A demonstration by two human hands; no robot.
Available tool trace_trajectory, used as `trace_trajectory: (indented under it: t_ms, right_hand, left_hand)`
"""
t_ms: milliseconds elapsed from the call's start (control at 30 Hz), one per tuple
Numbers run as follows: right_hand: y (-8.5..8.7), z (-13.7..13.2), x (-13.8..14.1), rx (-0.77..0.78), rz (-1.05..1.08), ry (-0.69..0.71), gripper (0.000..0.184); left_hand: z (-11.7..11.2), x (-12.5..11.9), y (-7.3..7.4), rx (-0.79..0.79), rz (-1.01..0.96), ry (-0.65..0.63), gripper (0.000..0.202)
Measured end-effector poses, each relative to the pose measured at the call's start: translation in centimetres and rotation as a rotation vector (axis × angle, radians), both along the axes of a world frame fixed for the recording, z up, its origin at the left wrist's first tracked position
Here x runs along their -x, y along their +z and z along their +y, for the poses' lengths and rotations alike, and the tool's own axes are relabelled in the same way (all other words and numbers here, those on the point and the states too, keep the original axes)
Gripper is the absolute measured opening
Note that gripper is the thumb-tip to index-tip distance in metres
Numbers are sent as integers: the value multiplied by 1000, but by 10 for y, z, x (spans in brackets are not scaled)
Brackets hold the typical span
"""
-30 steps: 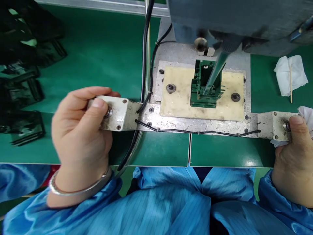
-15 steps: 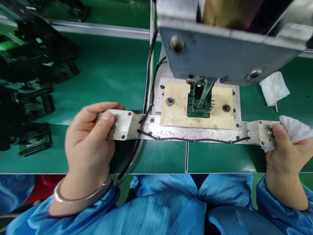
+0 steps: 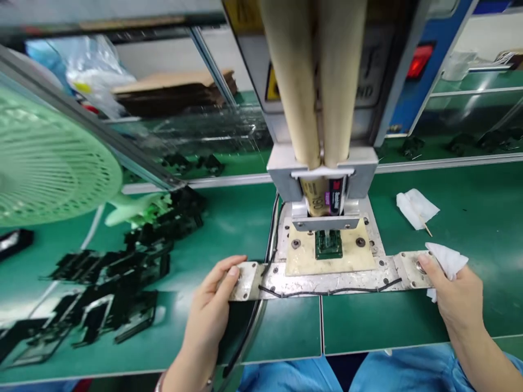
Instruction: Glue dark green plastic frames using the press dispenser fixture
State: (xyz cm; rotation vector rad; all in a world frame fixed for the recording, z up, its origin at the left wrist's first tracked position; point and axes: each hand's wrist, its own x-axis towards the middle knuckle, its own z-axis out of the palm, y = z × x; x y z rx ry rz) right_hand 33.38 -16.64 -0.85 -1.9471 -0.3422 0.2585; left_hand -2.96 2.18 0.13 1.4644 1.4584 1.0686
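My left hand (image 3: 208, 313) is closed around the left button block (image 3: 247, 280) of a metal base, thumb at its button. At the other end, my right hand (image 3: 461, 296) grips the right button block (image 3: 409, 269), thumb on its button. A crumpled white wipe (image 3: 449, 261) is tucked in the same hand. Between the blocks, a small green circuit board (image 3: 329, 253) sits on a cream fixture plate (image 3: 296, 264). Over it stands a dispensing head holding a twin adhesive cartridge (image 3: 318, 197). Its clear nozzle reaches down to the board; the exact contact point cannot be made out.
Many dark electronic parts (image 3: 110, 277) lie on the green bench at left, below a light green fan (image 3: 53, 158). A folded white cloth with a wooden stick (image 3: 417, 208) lies at right. Black cables (image 3: 255, 316) run down beside the left block.
The camera has tilted up and drawn back, showing more of the machine, the fan and the shelves behind. Both hands keep their hold on the button blocks, and the wipe stays in the right hand.
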Motion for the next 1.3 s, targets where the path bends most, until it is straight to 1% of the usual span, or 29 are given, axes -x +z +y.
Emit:
trace_trajectory:
  t_ms: [67, 167, 333, 433, 567, 800, 933, 1033, 1133, 1200, 1300]
  right_hand:
    - [0, 2, 0, 11, 48, 14, 62]
    - [-2, 3, -1, -26, 109, 38, 67]
    - [-16, 5, -4, -83, 152, 100, 68]
    - [-20, 7, -6, -104, 167, 131, 67]
    - [-18, 7, -6, -101, 147, 139, 66]
    - [-17, 5, -7, -83, 139, 139, 64]
    - [-9, 6, -5, -112, 121, 125, 66]
    - [-3, 7, -3, -118, 138, 98, 68]
    - [-1, 6, -1, -103, 137, 84, 70]
    - [-1, 5, -1, -101, 120, 79, 71]
    - [-2, 5, -1, -94, 104, 58, 70]
  left_hand:
    - [2, 2, 0, 35, -17, -17, 54]
    - [5, 3, 1, 65, -19, -6, 59]
    - [10, 4, 4, 78, -14, 5, 64]
    - [12, 6, 2, 95, -21, -6, 64]
    - [11, 5, 1, 136, -84, -11, 63]
    - [8, 2, 3, 133, -107, -8, 63]
    - [8, 1, 2, 142, -120, -6, 64]
    - [8, 1, 1, 123, -116, -13, 64]
    - [7, 1, 1, 90, -54, -26, 64]
    - [5, 1, 5, 19, 38, -12, 61]
    - [0, -1, 16, -163, 231, 69, 50]
